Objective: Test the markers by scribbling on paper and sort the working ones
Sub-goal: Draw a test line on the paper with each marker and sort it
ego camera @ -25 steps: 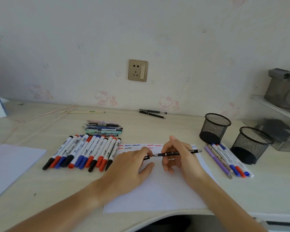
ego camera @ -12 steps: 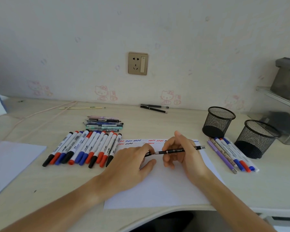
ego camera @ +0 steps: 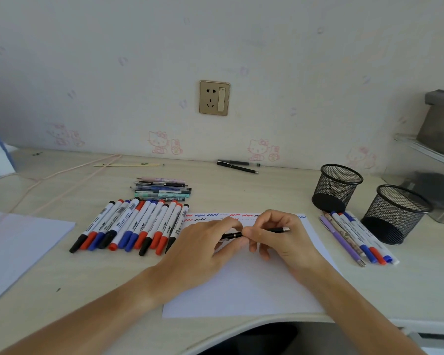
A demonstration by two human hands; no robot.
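A slim black pen [ego camera: 276, 230] lies level above the white paper [ego camera: 244, 285], held at both ends. My left hand [ego camera: 205, 245] pinches its left end and my right hand [ego camera: 280, 235] grips its middle, the silver tip poking out to the right. Red, blue and black squiggles [ego camera: 215, 216] run along the paper's top edge. A row of several white markers [ego camera: 136, 225] with red, blue and black caps lies left of the paper. Several more pens and markers [ego camera: 356, 237] lie to the right, in front of two black mesh cups [ego camera: 336, 187].
A small stack of thin pens [ego camera: 162, 189] sits behind the marker row. Two dark pens [ego camera: 237, 166] lie by the wall. Another white sheet [ego camera: 16, 247] lies at the far left, with a pink cable [ego camera: 62, 172] behind it. The second mesh cup [ego camera: 395, 213] stands at right.
Both hands have drawn closer together along the black pen, and less of the pen shows between them. The view has shifted slightly.
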